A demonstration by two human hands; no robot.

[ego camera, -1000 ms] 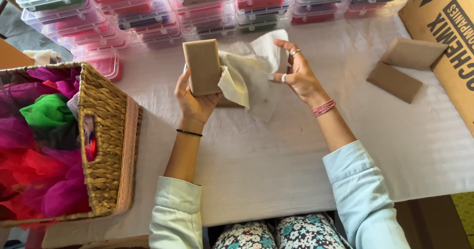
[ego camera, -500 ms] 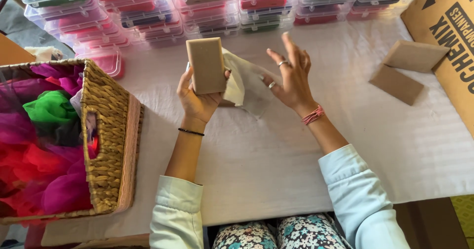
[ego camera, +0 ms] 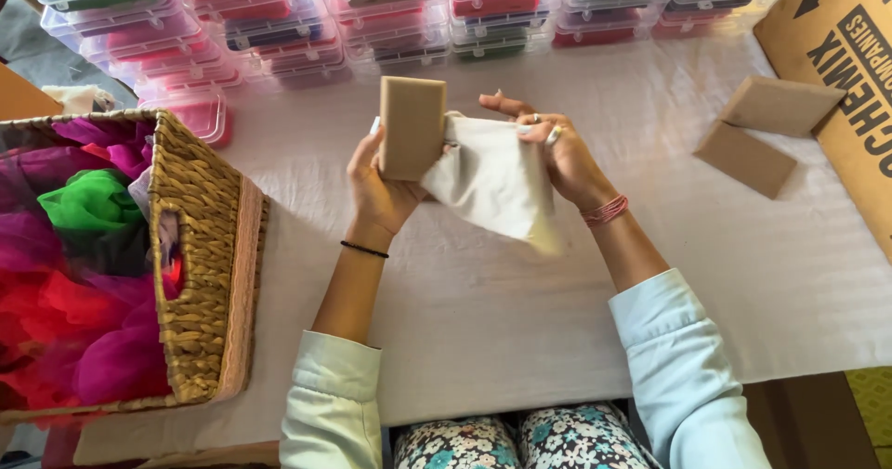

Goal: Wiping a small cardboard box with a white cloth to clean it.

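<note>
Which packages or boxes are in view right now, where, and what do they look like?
Cardboard carton: far right, brown, black print.
Clear plastic cases: stacked along far edge, coloured contents.
Two flat tan blocks: on table by carton.
Tan block: upright in left hand.

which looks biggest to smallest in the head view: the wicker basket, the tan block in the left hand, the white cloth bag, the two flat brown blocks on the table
1. wicker basket
2. white cloth bag
3. tan block in the left hand, and each of the flat brown blocks: they look alike, and the held one is nearer the camera, so unranked.
</note>
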